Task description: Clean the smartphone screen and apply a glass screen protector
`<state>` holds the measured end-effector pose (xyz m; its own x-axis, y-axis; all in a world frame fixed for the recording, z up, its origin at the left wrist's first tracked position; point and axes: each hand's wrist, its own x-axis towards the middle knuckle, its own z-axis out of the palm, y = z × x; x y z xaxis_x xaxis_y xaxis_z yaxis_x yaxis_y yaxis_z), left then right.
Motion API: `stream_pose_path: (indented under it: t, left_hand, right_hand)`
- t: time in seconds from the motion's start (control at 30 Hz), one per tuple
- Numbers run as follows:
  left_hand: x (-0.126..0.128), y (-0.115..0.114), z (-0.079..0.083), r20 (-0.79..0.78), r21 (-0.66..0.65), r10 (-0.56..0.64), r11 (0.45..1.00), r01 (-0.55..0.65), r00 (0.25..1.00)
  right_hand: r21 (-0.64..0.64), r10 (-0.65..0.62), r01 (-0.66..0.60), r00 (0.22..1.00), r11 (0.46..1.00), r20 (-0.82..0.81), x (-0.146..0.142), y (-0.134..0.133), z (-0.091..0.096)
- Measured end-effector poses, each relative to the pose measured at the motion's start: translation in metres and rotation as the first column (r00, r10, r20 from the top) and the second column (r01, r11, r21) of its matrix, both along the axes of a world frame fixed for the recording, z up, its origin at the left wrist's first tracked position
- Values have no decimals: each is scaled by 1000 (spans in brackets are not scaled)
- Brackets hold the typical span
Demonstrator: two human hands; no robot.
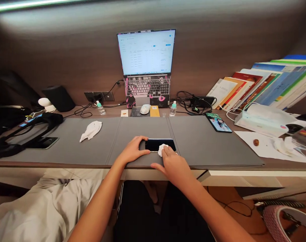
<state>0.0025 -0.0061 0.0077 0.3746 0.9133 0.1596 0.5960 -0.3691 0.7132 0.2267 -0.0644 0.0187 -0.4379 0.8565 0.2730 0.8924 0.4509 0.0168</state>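
A smartphone lies flat on the grey desk mat, its dark screen facing up. My left hand grips the phone's left end, thumb along the near edge and fingers at the far corner. In my right hand is a crumpled white tissue, pressed by the fingertips onto the right part of the screen. The right thumb sticks out to the left, apart from the phone. My right fingers hide the phone's near right corner.
Behind the mat stands an open laptop with a mouse in front. Small bottles flank it. Another tissue lies left; a second phone, books and a tissue pack are right. A headset sits far left.
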Motion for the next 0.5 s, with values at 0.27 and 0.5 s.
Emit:
stream_pose_path:
  t: [0.27, 0.5]
  left_hand:
    - [-2, 1, -4, -8, 13, 26, 1000, -26, 1000]
    - [3, 0, 4, -21, 2, 91, 996, -91, 996]
  right_hand:
    - [-88, 115, -116, 993, 989, -21, -20, 11, 15]
    - [-114, 177, -184, 981, 976, -74, -14, 12, 15]
